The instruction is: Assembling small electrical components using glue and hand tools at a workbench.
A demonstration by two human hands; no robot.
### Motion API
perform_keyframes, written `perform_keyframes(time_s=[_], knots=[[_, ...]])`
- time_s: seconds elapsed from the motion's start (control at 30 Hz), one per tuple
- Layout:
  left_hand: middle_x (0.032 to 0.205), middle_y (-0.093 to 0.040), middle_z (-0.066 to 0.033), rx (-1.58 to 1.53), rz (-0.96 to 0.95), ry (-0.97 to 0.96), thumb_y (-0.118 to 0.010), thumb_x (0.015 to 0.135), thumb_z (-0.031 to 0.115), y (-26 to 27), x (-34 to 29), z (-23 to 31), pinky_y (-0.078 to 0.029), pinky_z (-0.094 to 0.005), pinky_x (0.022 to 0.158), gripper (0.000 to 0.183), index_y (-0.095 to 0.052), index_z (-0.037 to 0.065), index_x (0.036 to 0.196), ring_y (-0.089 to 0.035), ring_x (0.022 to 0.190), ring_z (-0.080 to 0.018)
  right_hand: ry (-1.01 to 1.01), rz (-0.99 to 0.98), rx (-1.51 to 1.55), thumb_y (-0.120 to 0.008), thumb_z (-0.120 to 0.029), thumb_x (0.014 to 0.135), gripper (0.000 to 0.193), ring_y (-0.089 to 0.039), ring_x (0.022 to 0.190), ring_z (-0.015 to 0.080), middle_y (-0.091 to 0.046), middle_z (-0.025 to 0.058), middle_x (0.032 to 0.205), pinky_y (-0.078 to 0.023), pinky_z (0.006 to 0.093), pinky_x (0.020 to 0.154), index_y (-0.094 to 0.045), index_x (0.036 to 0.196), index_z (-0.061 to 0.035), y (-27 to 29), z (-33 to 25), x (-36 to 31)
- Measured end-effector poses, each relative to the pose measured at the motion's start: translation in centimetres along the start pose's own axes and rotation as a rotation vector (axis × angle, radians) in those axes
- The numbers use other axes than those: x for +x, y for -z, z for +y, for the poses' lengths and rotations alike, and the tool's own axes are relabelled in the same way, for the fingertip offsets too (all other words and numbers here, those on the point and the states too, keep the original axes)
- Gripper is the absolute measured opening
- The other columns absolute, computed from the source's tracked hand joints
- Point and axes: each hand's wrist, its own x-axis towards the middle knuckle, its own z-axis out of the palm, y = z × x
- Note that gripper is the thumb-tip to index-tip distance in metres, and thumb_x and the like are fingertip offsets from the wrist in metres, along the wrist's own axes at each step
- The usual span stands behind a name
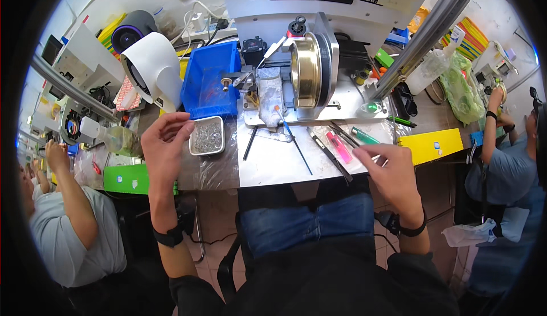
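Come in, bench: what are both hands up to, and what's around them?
Left hand: at white tray's left edge, grip unclear. Right hand: near pink plastic item, grip unclear. Blue bin just beyond tray.

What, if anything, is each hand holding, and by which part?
The right hand is at the near end of a slim dark tool; whether it grips cannot be told. The left hand shows nothing held.

2 hands point(163, 142) point(393, 175) apart, apparently curled.
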Motion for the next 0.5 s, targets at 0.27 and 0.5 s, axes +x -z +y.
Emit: perform_keyframes(time_s=[0.27,0.5], knots=[[0.086,-0.073,-0.0061,-0.217,-0.001,0.244,-0.079,0.08,0.005,0.5,0.4,-2.1,-0.049,-0.0197,0.066,0.029,-0.07,-0.003,0.107,-0.067,0.078,-0.0089,-0.045,0.09,0.047,-0.074,-0.014,0.085,0.018,-0.05,0.05,0.0096,-0.068,0.0113,0.068,-0.039,0.0262,0.049,-0.075,0.091,0.003,0.5,-1.2,0.0],[0.095,-0.072,-0.0055,-0.4,0.003,0.396,-0.076,0.085,0.006,0.8,0.4,-4.0,-0.046,-0.0186,0.061,0.032,-0.065,0.0,0.114,-0.068,0.081,-0.0105,-0.1,0.05,0.084,-0.074,-0.015,0.086,0.019,-0.047,0.048,0.0068,-0.064,0.0076,0.059,-0.036,0.0257,0.047,-0.075,0.087,0.0037,0.1,-0.6,0.0]])
